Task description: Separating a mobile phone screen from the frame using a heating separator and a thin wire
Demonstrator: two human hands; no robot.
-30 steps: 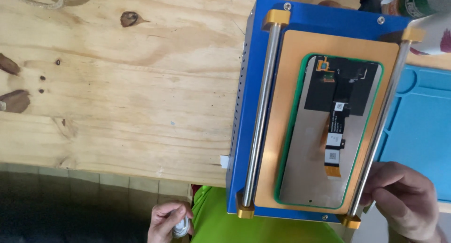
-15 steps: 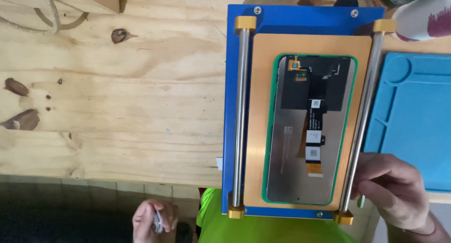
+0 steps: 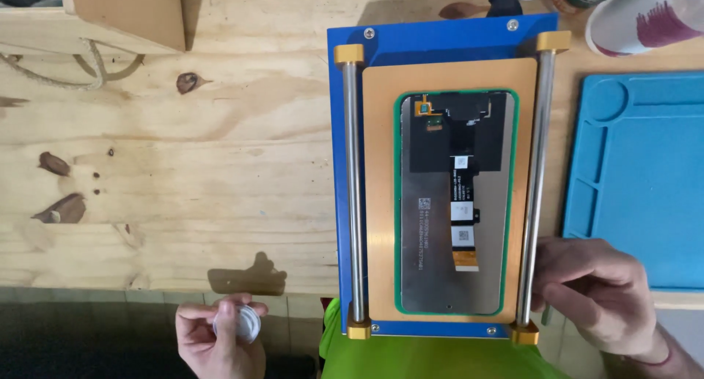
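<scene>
On the wooden table [image 3: 183, 181], a blue heating plate [image 3: 440, 45] with two steel rails was seen, and all positions below were taken relative to it. A phone screen [image 3: 436, 269] was laid face down in the middle of the plate, inside a green frame on an orange mat [image 3: 381, 203], flat and parallel to the rails. The right hand [image 3: 598, 295] was placed at the plate's near right corner, fingers curled loosely toward the right rail [image 3: 534, 203]; whether the rail was actually gripped could not be told. The left hand [image 3: 220, 335] was held off the table edge, to the near left of the plate, fingers closed round a small round white container [image 3: 238, 324] whose rim faced the camera. A blue work mat [image 3: 645, 174] lay to the right of the plate, a paper cup [image 3: 645, 16] beyond its far right corner.

Judgement: the container would be best handled level and kept over the table, well apart from the screen's ribbon cable [image 3: 462, 203], while the plate was steadied at its corner rather than on the screen.
</scene>
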